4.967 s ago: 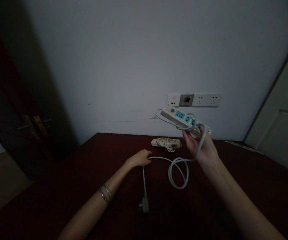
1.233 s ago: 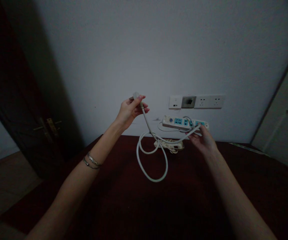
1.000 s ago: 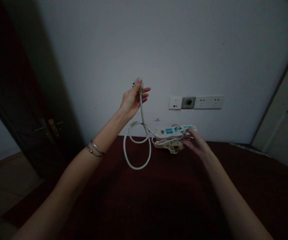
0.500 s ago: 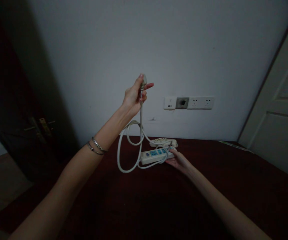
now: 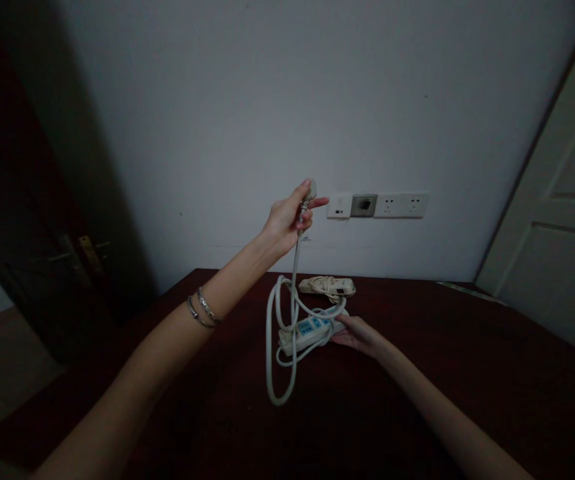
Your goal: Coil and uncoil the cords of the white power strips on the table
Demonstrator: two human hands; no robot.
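Observation:
My left hand (image 5: 287, 219) is raised in front of the wall and pinches the plug (image 5: 308, 193) of a white power strip's cable. The cable (image 5: 281, 333) hangs down from it in loose loops. The power strip (image 5: 307, 331), white with blue sockets, lies on the dark red table (image 5: 417, 413). My right hand (image 5: 357, 333) rests at its right end with fingers on it.
A second cream power strip (image 5: 327, 286) with its cord bundled lies near the wall. A wall socket panel (image 5: 377, 205) is just right of the raised plug. A dark door (image 5: 32, 220) is at left, a white door (image 5: 562, 233) at right.
The left hand lifted the plug off the table and has now moved right and slightly down toward the wall sockets. The right hand lowered the power strip onto the table.

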